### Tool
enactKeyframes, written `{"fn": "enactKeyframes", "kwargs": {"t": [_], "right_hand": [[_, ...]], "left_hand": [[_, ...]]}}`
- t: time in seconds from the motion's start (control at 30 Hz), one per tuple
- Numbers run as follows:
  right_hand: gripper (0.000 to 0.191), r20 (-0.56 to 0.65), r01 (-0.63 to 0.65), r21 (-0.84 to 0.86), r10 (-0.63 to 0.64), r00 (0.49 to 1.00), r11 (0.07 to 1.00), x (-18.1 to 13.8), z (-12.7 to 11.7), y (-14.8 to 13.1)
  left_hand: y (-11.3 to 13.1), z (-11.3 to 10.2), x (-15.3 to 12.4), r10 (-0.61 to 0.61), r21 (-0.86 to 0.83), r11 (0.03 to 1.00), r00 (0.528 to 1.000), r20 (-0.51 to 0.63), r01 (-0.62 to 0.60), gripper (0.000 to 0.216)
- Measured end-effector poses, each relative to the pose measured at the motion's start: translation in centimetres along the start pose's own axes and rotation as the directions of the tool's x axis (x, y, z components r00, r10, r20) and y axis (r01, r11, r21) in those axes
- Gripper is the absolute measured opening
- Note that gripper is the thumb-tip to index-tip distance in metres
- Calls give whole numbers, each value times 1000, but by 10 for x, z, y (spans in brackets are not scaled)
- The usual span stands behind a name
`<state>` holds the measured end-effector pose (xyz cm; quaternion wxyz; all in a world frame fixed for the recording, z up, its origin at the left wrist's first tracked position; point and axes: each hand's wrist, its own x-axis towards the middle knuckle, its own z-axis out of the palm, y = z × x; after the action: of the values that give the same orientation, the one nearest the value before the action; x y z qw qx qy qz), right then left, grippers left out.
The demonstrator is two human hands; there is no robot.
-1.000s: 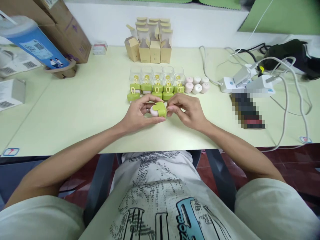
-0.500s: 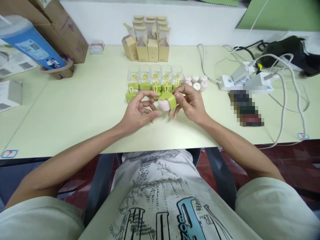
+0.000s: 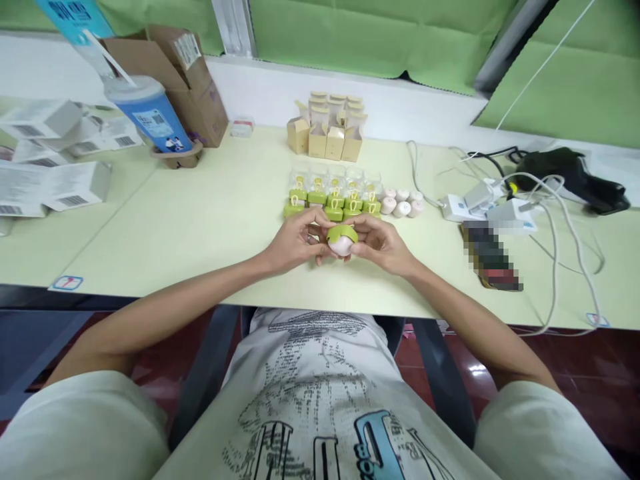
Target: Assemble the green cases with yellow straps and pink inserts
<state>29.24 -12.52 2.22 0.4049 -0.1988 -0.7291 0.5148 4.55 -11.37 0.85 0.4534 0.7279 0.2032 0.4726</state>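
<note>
A green-capped pink ball (image 3: 342,240) was held just above the table (image 3: 210,220), directly in front of the row of green pieces (image 3: 330,207) and near it. It was pinched from both sides. The left hand (image 3: 295,243) was half curled, with its fingertips set against the ball's left flank. The right hand (image 3: 383,243) was closed about the right flank, with the thumb laid near the cap's rim. How firmly the cap was seated on the ball could not be told.

Just to the right of the row, loose pink balls (image 3: 401,203) were grouped. Behind the row, open cardboard boxes (image 3: 327,130) were stood together. Well to the right of the row, a power strip with tangled cables (image 3: 467,203) was laid.

The chief risk was judged to be a slip. The ball was round and smooth, and it was gripped by fingertips only, so uneven pressure could squeeze it out. If it were dropped, it could roll forward into the row and knock pieces over, or scatter the loose balls. A cap pressed on askew could also be popped off.
</note>
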Motion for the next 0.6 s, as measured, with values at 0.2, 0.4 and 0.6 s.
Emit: {"fn": "enactKeyframes", "kwargs": {"t": [0.2,0.4,0.6], "right_hand": [[55,-91,-24,-457,-20,996,889,33,-19,-27],[47,39,-12,-865,91,995,501,98,-20,-41],[37,77,18,-951,181,980,308,106,8,-28]], "left_hand": [[16,-77,27,155,499,853,987,39,-154,54],[-19,-126,21,191,627,761,981,30,-168,63],[-32,-115,12,135,686,702,982,135,-191,70]]}}
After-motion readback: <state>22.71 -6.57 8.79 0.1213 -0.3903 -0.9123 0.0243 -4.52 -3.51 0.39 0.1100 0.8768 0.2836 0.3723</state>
